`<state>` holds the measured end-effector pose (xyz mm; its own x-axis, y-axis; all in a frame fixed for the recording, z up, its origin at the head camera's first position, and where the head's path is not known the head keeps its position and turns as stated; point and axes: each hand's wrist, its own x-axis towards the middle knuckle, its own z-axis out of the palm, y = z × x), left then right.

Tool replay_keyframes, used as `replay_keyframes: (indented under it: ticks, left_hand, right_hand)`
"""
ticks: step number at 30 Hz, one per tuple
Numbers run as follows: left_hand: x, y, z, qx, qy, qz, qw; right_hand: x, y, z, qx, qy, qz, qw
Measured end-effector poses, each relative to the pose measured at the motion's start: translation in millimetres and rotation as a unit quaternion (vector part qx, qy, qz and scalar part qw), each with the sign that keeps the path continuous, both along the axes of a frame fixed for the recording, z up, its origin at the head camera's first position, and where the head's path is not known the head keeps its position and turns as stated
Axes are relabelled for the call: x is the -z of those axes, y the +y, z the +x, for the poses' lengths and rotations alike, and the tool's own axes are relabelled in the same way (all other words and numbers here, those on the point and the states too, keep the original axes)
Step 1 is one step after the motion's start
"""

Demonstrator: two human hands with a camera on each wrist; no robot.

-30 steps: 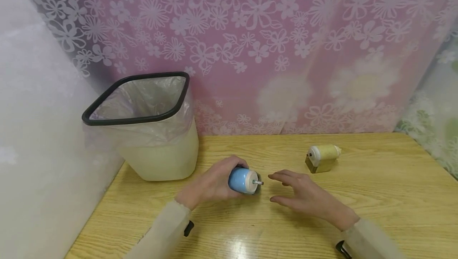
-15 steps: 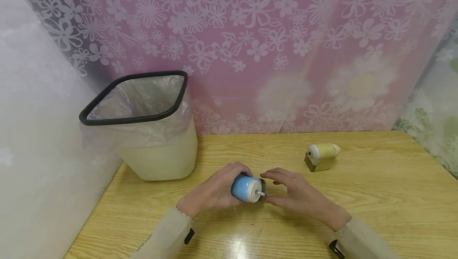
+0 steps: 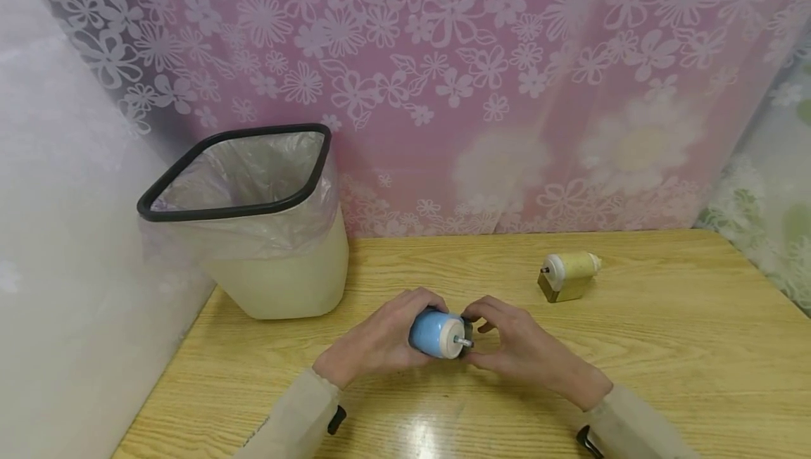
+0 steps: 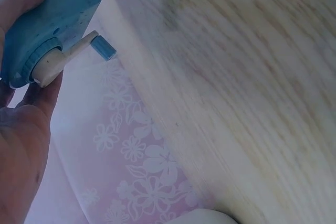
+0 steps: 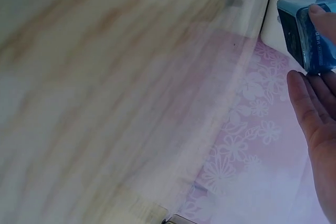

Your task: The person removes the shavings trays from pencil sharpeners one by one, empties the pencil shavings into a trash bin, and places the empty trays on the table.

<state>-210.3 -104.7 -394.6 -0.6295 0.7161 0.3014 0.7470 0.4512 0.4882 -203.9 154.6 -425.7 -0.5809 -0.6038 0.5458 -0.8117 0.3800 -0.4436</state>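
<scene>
My left hand (image 3: pixel 393 336) grips a blue hand-crank pencil sharpener (image 3: pixel 434 334) that lies on its side, held over the table. A short metal tip sticks out of its white end cap. The left wrist view shows its white crank with a blue knob (image 4: pixel 103 48) at the other end. My right hand (image 3: pixel 522 346) pinches the dark base end of the sharpener. In the right wrist view the right thumb (image 5: pixel 321 19) presses the blue side face, while straight fingers (image 5: pixel 304 98) lie against the lower edge. The palm-side grip of the left hand is partly hidden.
A yellow pencil sharpener (image 3: pixel 570 276) lies on the wooden table (image 3: pixel 665 346) at the right back. On the left stands a bin with a black rim (image 3: pixel 222 212) and a clear plastic liner. A pink flowered curtain (image 3: pixel 405 142) hangs behind the table.
The right hand has moved left and its thumb and fingers have closed onto the sharpener's base end. The left hand has brought the sharpener slightly toward the person and turned it a little.
</scene>
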Motion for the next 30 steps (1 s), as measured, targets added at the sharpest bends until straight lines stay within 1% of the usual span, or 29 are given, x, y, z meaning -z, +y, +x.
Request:
replay_keyframes:
  ticks: [4, 9, 16, 19, 22, 25, 28, 30]
  left_hand:
    - [0.7, -0.6, -0.1, -0.001, -0.006, 0.0, 1.0]
    - [0.1, -1.8, -1.2, -0.005, -0.01, 0.004, 0.9999]
    - [-3.3, -4.4, -1.8, -0.017, -0.024, 0.023, 0.9993]
    - [-4.5, -6.1, -1.8, -0.022, -0.029, 0.026, 0.999]
    - [-4.8, -6.9, -2.3, -0.022, -0.037, 0.026, 0.9987]
    - [-3.6, -6.9, -2.6, -0.018, -0.044, 0.03, 0.9984]
    - [-1.5, -6.6, -2.4, -0.014, -0.043, 0.03, 0.9985]
    - [-0.5, -6.4, -2.0, -0.012, -0.039, 0.027, 0.9988]
  right_hand:
    - [0.1, -1, 0.8, 0.003, -0.004, -0.003, 1.0]
    - [-0.7, -2, 2.3, 0.0, -0.022, -0.006, 0.9997]
    - [-9.6, -8, 4.8, 0.005, -0.052, 0.011, 0.9986]
    - [-14.1, -12, 4.8, 0.015, -0.05, 0.027, 0.9983]
    - [-16.1, -14, 4.4, 0.024, -0.032, 0.039, 0.9985]
    - [-15.3, -15, 3.9, 0.027, -0.016, 0.039, 0.9988]
    - [-13.1, -15, 4.1, 0.024, -0.017, 0.038, 0.9988]
    - [-11.8, -15, 4.7, 0.02, -0.029, 0.037, 0.9987]
